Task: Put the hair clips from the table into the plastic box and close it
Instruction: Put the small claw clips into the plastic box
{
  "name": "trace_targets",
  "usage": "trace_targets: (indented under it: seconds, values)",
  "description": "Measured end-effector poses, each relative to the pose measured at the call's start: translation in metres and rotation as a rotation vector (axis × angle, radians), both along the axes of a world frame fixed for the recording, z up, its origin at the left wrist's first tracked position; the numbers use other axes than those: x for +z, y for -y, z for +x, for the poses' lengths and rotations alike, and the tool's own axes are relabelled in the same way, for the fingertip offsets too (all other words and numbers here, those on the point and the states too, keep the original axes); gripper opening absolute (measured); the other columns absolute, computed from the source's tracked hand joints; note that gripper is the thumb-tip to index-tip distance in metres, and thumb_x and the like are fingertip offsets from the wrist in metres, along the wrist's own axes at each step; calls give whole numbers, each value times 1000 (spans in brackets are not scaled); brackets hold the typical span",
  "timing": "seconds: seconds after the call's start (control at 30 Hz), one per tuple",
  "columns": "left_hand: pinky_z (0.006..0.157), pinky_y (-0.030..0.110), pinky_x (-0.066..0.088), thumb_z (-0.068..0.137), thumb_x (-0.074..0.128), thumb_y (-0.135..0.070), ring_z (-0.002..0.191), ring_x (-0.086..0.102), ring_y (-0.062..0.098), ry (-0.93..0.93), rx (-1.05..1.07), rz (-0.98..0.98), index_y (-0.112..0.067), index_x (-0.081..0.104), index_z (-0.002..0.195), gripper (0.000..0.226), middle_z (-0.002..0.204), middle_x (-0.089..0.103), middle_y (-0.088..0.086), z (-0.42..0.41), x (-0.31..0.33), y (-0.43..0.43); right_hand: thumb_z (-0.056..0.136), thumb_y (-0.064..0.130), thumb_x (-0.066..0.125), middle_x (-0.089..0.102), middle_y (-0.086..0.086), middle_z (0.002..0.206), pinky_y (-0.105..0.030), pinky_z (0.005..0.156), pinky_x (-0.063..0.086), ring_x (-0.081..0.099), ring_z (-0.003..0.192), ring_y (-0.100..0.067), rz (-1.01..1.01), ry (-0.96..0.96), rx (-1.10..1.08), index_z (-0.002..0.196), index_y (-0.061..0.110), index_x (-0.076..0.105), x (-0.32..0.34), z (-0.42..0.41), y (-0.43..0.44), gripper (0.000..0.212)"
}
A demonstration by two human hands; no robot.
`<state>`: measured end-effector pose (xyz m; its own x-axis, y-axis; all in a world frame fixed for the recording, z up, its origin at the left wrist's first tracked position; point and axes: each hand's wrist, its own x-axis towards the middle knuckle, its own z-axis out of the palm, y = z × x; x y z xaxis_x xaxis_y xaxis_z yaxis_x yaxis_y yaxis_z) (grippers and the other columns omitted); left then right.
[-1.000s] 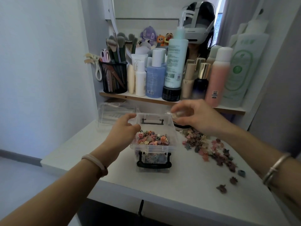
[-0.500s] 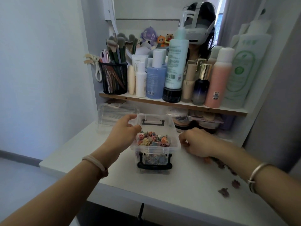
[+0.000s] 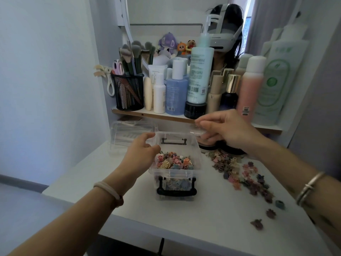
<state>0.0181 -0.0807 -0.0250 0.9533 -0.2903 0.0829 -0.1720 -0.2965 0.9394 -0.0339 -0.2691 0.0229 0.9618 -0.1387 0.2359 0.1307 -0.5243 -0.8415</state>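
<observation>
Your left hand (image 3: 140, 156) reaches forward from a low, outstretched forearm. Its thumb and curled fingers grip the box (image 3: 174, 171) at the far left corner of the rim. Your right hand (image 3: 227, 130) is raised higher, with the arm coming in from the right. Its fingertips (image 3: 200, 124) are bunched and point left; I can't tell whether they pinch anything.

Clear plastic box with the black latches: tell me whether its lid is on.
No, the clear plastic box stands open on top, with small coloured hair clips heaped inside it.
</observation>
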Motion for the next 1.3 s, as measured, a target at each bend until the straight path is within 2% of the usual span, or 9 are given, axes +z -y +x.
trace_targets:
  seconds: [0.03,0.2,0.3,0.43,0.6,0.8,1.03,1.17,1.3]
  values:
    - [65,24,41,92,47,-9,64,49,11,5,3,2,-15,38,138,47,94,55,9,1,-1,0,89,11,57,71,-4,91,-18,68,56,66,68,-6,-58,-19,-51,98,18,68,-5,2,5,16]
    - [73,27,39,92,47,-10,65,49,11,-1,6,12,-16,37,138,48,90,55,8,9,-2,3,91,10,48,61,-3,127,-25,95,42,55,115,-21,-848,-276,-107,123,20,59,-49,17,28,35]
    - [65,24,40,92,46,-10,64,49,11,-2,-2,12,-16,37,138,48,83,55,6,11,-2,5,88,8,43,61,-8,123,-37,88,49,57,110,-27,-997,-322,-55,118,20,58,-66,26,30,36]
    - [66,24,42,92,46,-10,64,49,10,3,-14,18,-17,36,139,48,97,56,8,14,-3,4,89,11,44,63,-8,112,-33,74,48,59,102,-27,-1066,-293,-39,104,16,64,-70,32,27,25]
    - [67,25,43,92,46,-10,65,50,11,9,-22,19,-17,36,139,48,88,57,6,15,-3,3,84,11,57,65,-2,111,-21,72,41,59,97,-16,-964,-401,47,106,16,67,-59,31,24,24]
    - [81,30,42,93,46,-10,76,52,16,7,-30,40,-17,34,140,49,113,58,16,13,-3,2,83,8,61,62,3,91,-4,53,33,52,80,-6,-848,-456,71,100,13,68,-54,20,23,19]
    - [75,27,40,92,46,-10,69,51,13,0,-22,37,-17,35,140,49,91,56,8,12,-3,1,83,3,58,62,8,80,-1,52,36,52,69,2,-714,-235,-63,93,12,74,-34,14,19,21]
    - [81,30,39,93,46,-11,80,51,18,-8,-25,40,-18,34,140,50,106,55,13,10,-2,1,81,9,68,63,12,73,-7,67,43,55,65,4,-383,35,-70,82,19,73,-9,11,2,12]
    - [84,32,41,93,46,-11,95,56,31,-20,-25,53,-18,33,141,50,125,54,20,7,-1,0,81,13,69,62,19,62,-4,60,42,56,58,10,-266,14,114,80,21,71,2,10,-13,8]
